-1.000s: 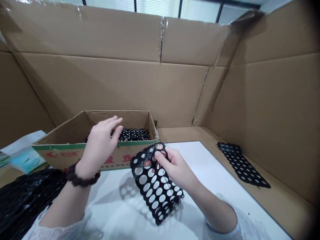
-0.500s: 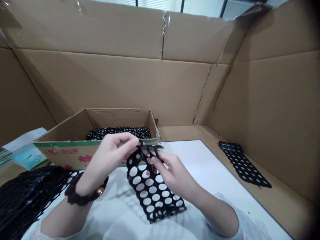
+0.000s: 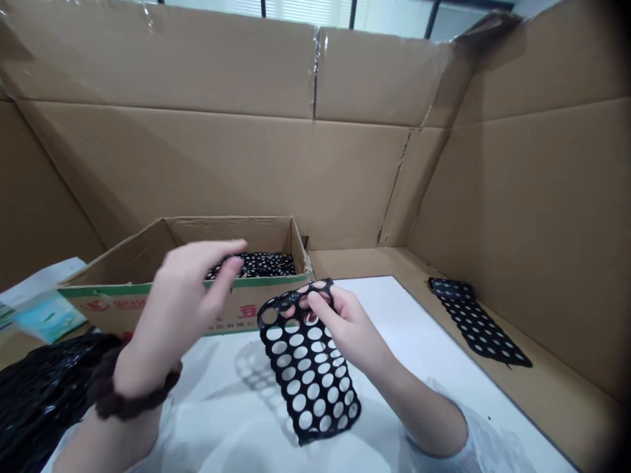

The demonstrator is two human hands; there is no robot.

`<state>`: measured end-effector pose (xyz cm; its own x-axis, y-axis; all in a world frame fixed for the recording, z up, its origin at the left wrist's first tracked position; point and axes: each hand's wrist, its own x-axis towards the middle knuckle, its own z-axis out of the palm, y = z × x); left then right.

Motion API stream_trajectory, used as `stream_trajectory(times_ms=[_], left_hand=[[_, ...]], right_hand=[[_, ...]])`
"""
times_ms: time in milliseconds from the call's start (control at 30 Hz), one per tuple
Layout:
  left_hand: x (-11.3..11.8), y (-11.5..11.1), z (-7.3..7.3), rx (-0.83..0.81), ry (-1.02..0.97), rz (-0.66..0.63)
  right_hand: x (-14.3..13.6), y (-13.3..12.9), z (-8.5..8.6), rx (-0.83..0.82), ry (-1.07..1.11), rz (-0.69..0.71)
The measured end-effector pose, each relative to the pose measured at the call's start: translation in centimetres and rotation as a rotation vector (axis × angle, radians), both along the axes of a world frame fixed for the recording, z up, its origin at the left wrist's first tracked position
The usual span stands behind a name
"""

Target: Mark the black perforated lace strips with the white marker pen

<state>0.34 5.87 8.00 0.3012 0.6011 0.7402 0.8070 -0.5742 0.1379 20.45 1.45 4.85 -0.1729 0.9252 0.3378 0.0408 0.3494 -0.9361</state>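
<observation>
A strip of black fabric with rows of round holes hangs from my right hand, whose thumb and fingers pinch its top edge. Its lower end hangs low over the white tabletop. My left hand is raised in front of the cardboard box, with thumb and fingers apart and nothing between them. Similar black holed pieces lie inside that box. A dark fuzzy band circles my left wrist.
At the left lies a heap of shiny black material, with a pale blue-green packet behind it. Another holed black strip rests on cardboard at the right. Tall cardboard walls enclose the back and sides.
My left hand has let go of the strip's top and moved left and slightly up. The strip now hangs from my right hand alone, its top edge spread wider.
</observation>
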Motion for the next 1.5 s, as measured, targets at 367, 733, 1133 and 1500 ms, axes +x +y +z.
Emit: stream_trajectory(times_ms=[367,733,1133,1500], left_hand=[[3.9,-3.3,-1.7,-0.08,0.073,-0.28],[3.4,-2.6,-0.9,-0.289,-0.056,-0.287],[-0.8,2.5,-1.1,0.243,-0.317,0.333],[0.9,-0.7,-0.4,-0.218,0.073,-0.223]], right_hand=[[-0.2,-0.3,-0.1,-0.058,-0.051,-0.115],[-0.6,-0.9,-0.3,-0.056,0.02,-0.133],[-0.2,-1.0,-0.1,-0.056,-0.007,-0.101],[0.0,-0.3,-0.2,-0.038,0.14,-0.131]])
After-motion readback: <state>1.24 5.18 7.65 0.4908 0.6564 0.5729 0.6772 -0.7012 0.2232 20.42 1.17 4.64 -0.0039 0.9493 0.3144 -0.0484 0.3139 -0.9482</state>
